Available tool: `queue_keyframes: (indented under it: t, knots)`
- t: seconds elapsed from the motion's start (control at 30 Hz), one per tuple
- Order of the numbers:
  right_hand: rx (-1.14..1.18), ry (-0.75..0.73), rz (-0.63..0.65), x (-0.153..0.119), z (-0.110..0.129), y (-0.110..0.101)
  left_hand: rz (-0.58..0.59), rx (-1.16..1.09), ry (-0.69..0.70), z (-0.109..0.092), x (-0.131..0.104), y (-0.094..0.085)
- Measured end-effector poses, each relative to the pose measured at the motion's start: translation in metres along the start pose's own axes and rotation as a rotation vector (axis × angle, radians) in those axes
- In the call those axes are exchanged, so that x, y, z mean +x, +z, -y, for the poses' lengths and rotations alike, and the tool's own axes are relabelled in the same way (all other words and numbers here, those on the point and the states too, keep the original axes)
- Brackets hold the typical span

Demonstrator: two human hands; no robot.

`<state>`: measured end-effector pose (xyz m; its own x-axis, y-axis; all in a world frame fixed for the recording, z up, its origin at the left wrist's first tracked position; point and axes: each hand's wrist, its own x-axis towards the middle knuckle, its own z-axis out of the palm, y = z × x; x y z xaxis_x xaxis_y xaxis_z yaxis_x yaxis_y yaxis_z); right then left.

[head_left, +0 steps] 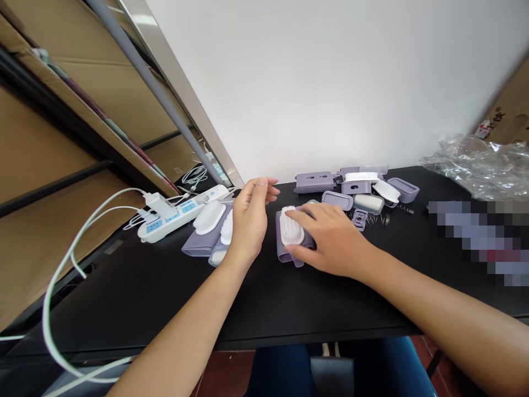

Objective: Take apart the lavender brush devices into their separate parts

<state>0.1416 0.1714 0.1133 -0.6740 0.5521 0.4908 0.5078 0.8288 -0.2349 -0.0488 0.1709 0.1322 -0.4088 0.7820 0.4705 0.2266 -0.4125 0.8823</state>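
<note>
A white bristled brush head [292, 227] lies on a purple housing [285, 253] near the middle of the black table. My right hand [330, 237] rests over its right side, with the thumb and fingers spread around the brush head. To the left, my left hand [253, 218] is raised on edge, its fingers loosely extended and holding nothing. Just beside it, partly hidden by the hand and wrist, are a purple piece [200, 242] with a white brush head [209, 217] on top and another white brush head [226, 229].
Purple housings [316, 182], a purple tray [403, 190], a white brush [386, 191] and small springs [385, 220] lie at the back right. A power strip [182, 216] with white cables sits left. Clear plastic [479, 165] lies far right, near a blurred patch.
</note>
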Motion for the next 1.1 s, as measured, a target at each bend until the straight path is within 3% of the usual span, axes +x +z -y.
queue_keyframes:
  t: [0.27,0.57,0.77,0.9,1.0,1.1]
  knots:
    - [0.008,-0.059,0.143,-0.001,0.012,0.005,-0.046,-0.06,-0.07,-0.003,0.003,0.0]
    - [0.188,0.078,0.216,-0.004,0.027,0.0,-0.068,0.005,0.027,-0.002,0.006,-0.004]
    - [0.177,0.222,0.255,-0.001,0.028,0.008,-0.093,-0.01,0.034,-0.008,0.008,-0.007]
    - [0.291,0.248,0.142,0.001,0.027,0.006,-0.14,-0.035,0.052,-0.009,0.015,-0.013]
    - [0.57,0.425,0.02,0.003,0.022,-0.005,-0.179,-0.053,0.075,-0.009,0.018,-0.017]
    - [0.923,0.601,-0.079,0.007,0.015,-0.016,-0.114,-0.016,0.073,-0.008,0.014,-0.014]
